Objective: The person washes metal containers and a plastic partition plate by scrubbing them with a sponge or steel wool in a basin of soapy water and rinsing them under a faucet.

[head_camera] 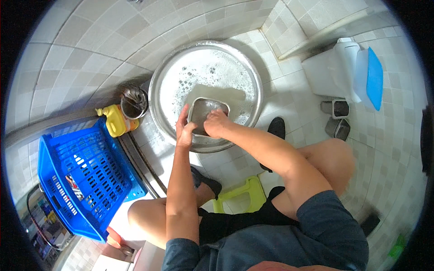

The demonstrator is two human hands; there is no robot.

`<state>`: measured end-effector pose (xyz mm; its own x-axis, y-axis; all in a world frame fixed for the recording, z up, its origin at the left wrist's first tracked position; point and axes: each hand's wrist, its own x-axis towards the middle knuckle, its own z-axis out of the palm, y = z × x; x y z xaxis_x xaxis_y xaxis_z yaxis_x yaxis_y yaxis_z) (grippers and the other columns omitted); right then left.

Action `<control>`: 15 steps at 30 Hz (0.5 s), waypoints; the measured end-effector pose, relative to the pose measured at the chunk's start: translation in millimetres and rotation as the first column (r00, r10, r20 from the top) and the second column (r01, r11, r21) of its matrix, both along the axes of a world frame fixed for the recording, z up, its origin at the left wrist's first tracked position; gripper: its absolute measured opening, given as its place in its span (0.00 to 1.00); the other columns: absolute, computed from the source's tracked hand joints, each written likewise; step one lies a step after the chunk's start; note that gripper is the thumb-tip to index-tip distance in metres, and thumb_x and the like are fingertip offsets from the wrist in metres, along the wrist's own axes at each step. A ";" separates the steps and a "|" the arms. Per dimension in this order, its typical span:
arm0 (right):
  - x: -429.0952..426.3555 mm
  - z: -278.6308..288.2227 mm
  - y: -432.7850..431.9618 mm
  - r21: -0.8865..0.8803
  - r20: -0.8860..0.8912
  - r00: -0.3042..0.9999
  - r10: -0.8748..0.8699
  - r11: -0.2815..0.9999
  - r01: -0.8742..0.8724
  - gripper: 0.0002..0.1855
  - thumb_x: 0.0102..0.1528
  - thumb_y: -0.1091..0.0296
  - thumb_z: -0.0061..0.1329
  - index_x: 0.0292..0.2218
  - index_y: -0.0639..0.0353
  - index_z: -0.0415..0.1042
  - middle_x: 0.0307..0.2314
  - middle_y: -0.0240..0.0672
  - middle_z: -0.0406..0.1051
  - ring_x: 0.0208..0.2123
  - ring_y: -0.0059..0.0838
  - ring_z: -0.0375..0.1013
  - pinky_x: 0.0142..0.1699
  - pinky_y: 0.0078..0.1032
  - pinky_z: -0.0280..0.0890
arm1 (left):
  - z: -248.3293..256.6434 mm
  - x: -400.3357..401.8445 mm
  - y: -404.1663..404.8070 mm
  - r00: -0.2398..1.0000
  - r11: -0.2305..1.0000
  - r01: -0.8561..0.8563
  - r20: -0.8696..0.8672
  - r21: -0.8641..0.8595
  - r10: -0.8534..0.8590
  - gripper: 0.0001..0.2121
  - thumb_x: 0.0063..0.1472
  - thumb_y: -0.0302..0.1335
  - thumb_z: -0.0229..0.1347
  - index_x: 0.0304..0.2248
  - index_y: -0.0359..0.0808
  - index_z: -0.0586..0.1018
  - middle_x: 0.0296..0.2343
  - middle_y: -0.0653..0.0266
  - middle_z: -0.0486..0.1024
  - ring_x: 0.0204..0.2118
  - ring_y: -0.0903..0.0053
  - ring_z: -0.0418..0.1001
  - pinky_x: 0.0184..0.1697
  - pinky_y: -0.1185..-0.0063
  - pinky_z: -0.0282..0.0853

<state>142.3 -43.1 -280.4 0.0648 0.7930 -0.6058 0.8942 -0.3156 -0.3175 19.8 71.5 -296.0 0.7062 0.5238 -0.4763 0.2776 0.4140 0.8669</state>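
A large round metal basin [154,98] of soapy water [210,64] stands on the floor before me. A rectangular container [199,113] with rounded corners and a pale rim is held over the near part of the basin. My left hand [184,130] grips its left side, with the thumb at the near rim and the fingers along the outside. Reaching in from the right, my right hand [216,122] is inside the container with its fingers bent. Whether it holds anything is hidden.
Left of the basin are a metal pot [133,107] with dark contents, a yellow jug [117,120] and a blue plastic basket [91,169]. A green stool [256,193] is beneath me. Two small containers [340,109] [341,129] stand right, near a white bin [322,73].
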 end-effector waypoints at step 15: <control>-16.7 -17.8 55.2 -0.880 -0.427 -0.895 -0.127 -0.170 0.444 0.11 0.62 0.60 0.44 0.29 0.52 0.71 0.23 0.30 0.68 0.23 0.24 0.66 0.28 0.28 0.64 | -25.3 -12.9 -29.3 0.959 0.898 -0.247 0.041 -0.365 0.280 0.24 0.47 0.23 0.51 0.48 0.36 0.73 0.39 0.65 0.74 0.41 0.74 0.72 0.45 0.78 0.69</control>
